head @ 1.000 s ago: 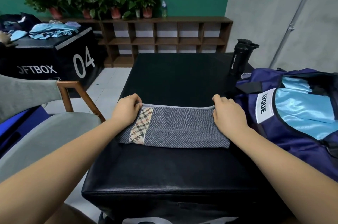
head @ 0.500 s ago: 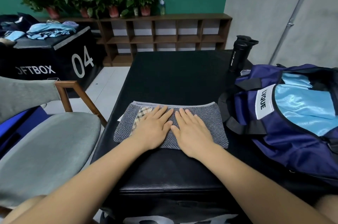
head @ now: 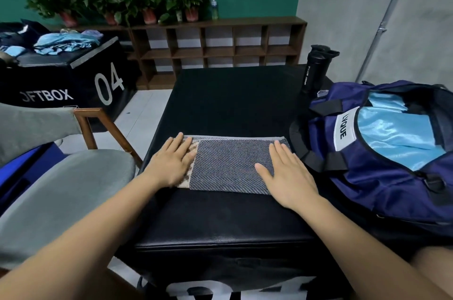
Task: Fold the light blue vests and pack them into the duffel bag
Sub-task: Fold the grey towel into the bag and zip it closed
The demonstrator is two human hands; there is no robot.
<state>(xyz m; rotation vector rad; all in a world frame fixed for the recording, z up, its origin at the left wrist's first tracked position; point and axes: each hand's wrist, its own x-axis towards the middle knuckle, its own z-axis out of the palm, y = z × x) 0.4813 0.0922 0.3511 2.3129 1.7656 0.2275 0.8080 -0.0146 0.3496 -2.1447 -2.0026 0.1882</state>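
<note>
A folded grey woven cloth (head: 229, 165) with a plaid strip at its left end lies flat on the black padded box (head: 232, 221). My left hand (head: 172, 162) presses flat on its left end, fingers spread. On the cloth's right end, my right hand (head: 285, 173) lies flat too. Neither hand holds anything. To the right sits the navy duffel bag (head: 367, 177), unzipped, with shiny light blue vests (head: 397, 138) lying inside. More light blue vests (head: 65, 42) are heaped on a far black box at the left.
A black sport bottle (head: 316, 70) stands behind the bag. A grey chair with a wooden arm (head: 63, 189) is close on the left. The far black box marked 04 (head: 73, 81) and a wooden shelf (head: 220, 49) with potted plants line the back wall.
Both hands went from gripping the cloth's far corners to pressing side by side at its centre, then slid apart to its left and right ends. The cloth stays folded flat.
</note>
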